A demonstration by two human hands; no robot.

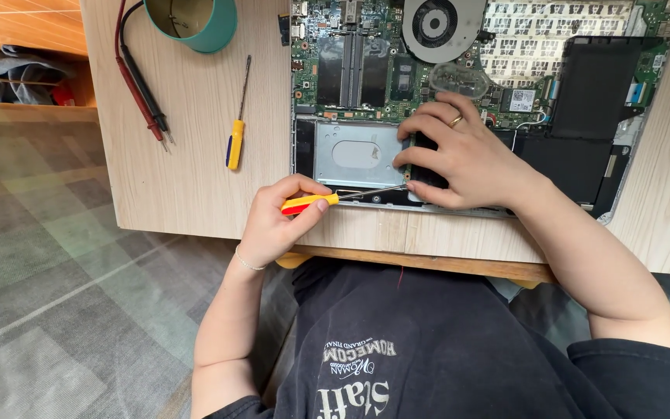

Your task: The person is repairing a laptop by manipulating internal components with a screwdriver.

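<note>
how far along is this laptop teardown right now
Done: the laptop lies open with its bottom cover off, board and fan bared. In hand: the left hand holds a red and yellow screwdriver, tip at the silver drive bay's lower right edge, while the right hand steadies there. Left: the bay sits in place; a second screwdriver lies unused.

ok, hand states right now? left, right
Left hand: closed on the red-and-yellow screwdriver.
Right hand: open, fingers resting on the opened laptop, holding nothing.
</note>
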